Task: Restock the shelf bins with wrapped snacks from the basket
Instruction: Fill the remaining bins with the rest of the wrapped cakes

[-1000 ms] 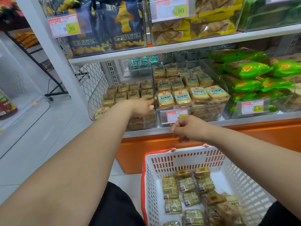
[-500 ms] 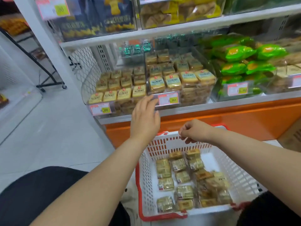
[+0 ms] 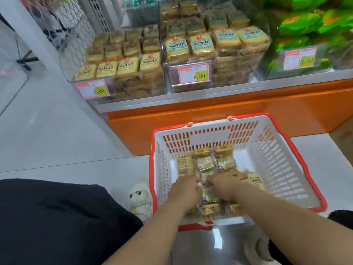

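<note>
Crinkly plastic-wrapped snacks [image 3: 205, 163] in basket [image 3: 277, 155]: light, slippery, crushable. Pinch yours by edges. Left hand [image 3: 184, 190], right hand [image 3: 222, 185] fingers hidden, cannot tell.

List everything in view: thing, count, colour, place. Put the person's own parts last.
basket: one, white with red rim, on the floor below the shelf.
wrapped snacks: many, golden-brown, loose in the basket.
left bin: one, clear, yellow-labelled packs stacked inside.
middle bin: one, clear, blue-labelled packs stacked inside.
green packs: several, bright green, right bin.
price tags: three, pink with yellow, on the bin fronts.
shelf base: one, orange.
plush toy: one, white, left of the basket.
left hand: in the basket, on the snacks.
right hand: in the basket, on the snacks.
</note>
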Available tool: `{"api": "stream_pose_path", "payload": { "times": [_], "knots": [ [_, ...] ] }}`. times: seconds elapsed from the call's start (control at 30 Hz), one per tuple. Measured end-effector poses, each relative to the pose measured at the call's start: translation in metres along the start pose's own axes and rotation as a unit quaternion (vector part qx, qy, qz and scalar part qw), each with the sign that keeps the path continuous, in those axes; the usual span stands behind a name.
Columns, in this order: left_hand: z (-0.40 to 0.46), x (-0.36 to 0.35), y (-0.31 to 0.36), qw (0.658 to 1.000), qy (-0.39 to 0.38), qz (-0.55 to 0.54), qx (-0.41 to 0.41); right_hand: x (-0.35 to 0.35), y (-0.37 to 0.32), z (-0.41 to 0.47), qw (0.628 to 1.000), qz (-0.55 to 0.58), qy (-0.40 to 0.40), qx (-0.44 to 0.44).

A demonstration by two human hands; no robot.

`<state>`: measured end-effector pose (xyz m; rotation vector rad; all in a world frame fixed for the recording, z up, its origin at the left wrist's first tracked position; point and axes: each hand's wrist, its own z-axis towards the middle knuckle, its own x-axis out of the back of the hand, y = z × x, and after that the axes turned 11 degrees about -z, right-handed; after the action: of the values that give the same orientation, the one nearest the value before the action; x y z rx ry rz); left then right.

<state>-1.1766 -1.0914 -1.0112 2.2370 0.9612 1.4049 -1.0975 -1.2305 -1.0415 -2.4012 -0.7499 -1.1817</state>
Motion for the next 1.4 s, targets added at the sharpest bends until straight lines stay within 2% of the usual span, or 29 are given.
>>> {"api": "stream_pose_path", "payload": {
  "times": [0.2,0.4,0.53,0.6,0.7,0.77,0.83,0.9,0.97,1.0,1.07,1.13,1.23,1.4],
  "knots": [
    [0.016,-0.003,-0.012,0.997,0.009,-0.046,0.054,-0.039,-0.018,0.041,0.989,-0.097,-0.106,0.020],
    [0.022,0.001,-0.017,0.991,0.003,-0.109,0.075,-0.045,-0.019,0.055,0.984,-0.072,-0.164,0.012],
    [0.020,0.003,-0.021,0.980,-0.001,-0.171,0.104,-0.045,-0.015,0.051,0.982,-0.101,-0.157,0.013],
    [0.019,0.004,-0.021,0.974,-0.001,-0.196,0.114,-0.043,-0.013,0.046,0.987,-0.071,-0.142,0.003],
    [0.018,0.010,-0.021,0.968,0.007,-0.221,0.120,-0.031,-0.009,0.036,0.989,0.103,-0.101,-0.040],
    [0.015,0.016,-0.020,0.964,0.012,-0.241,0.115,-0.015,-0.002,0.025,0.955,0.281,-0.086,-0.046],
    [0.009,0.026,-0.014,0.960,0.016,-0.263,0.096,0.009,0.003,0.009,0.888,0.453,-0.080,-0.025],
    [0.006,0.034,-0.007,0.958,-0.007,-0.277,0.070,0.030,0.005,-0.005,0.780,0.617,-0.107,0.014],
    [-0.004,0.047,0.001,0.953,-0.042,-0.298,0.030,0.052,0.000,-0.022,0.665,0.735,-0.123,0.043],
    [-0.010,0.055,0.005,0.948,-0.056,-0.312,0.016,0.060,-0.003,-0.030,0.621,0.772,-0.125,0.054],
    [-0.022,0.074,0.015,0.945,-0.065,-0.320,-0.019,0.076,-0.009,-0.044,0.567,0.812,-0.115,0.074],
    [-0.036,0.095,0.025,0.952,-0.057,-0.294,-0.066,0.090,-0.016,-0.054,0.545,0.828,-0.105,0.083],
    [-0.054,0.123,0.038,0.964,-0.048,-0.233,-0.121,0.111,-0.025,-0.062,0.537,0.834,-0.092,0.094],
    [-0.068,0.163,0.045,0.983,-0.033,-0.098,-0.155,0.149,-0.038,-0.072,0.594,0.795,-0.083,0.092]
  ]
}}
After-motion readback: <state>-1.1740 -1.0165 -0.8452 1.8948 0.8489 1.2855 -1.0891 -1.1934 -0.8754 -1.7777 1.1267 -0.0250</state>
